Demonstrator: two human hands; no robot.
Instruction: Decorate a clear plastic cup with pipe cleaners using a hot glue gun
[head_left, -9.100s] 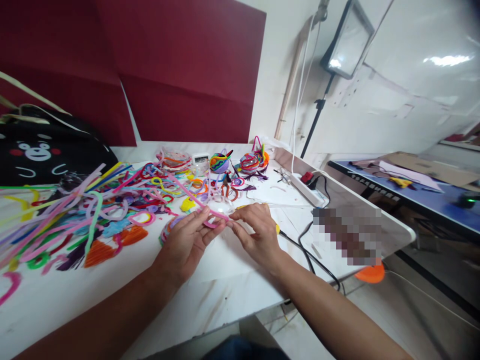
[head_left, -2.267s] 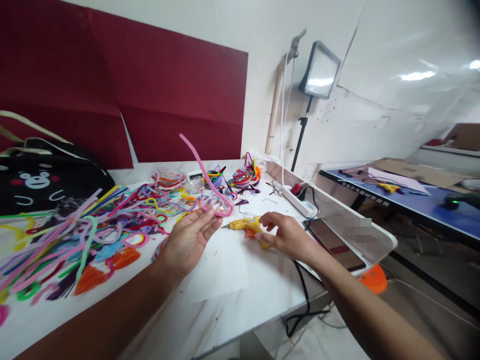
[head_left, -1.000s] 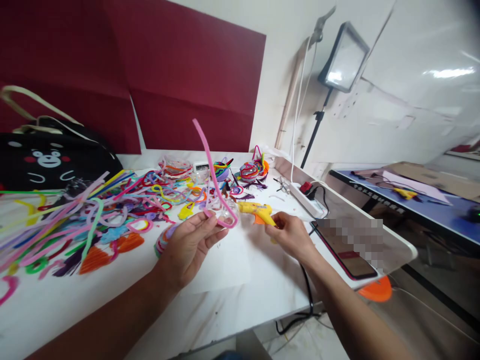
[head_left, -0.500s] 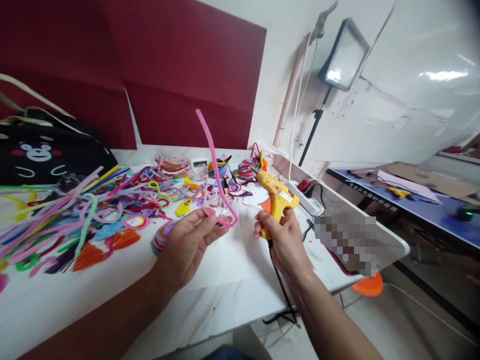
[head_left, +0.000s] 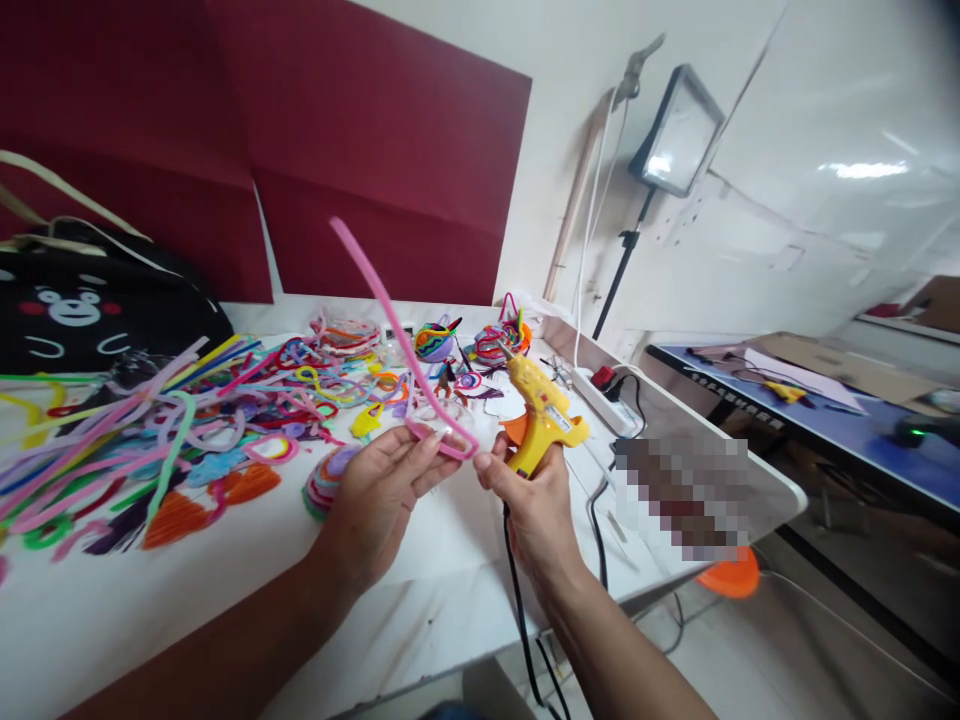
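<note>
- Your left hand (head_left: 375, 510) pinches a bent, fuzzy pink stick (head_left: 397, 326); it sticks up high above your fingers.
- Your right hand (head_left: 538, 505) grips a yellow plastic glue gun (head_left: 534, 392), which pokes up above its fingers.

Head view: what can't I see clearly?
Head view:
Pink pipe cleaner: pinched stretch covered by the left hand.
Yellow glue gun: handle partly covered by the right hand; label print too small.
Black bag: cut off by left edge.
Mosaic patch: pixels hide what's beneath.
</note>
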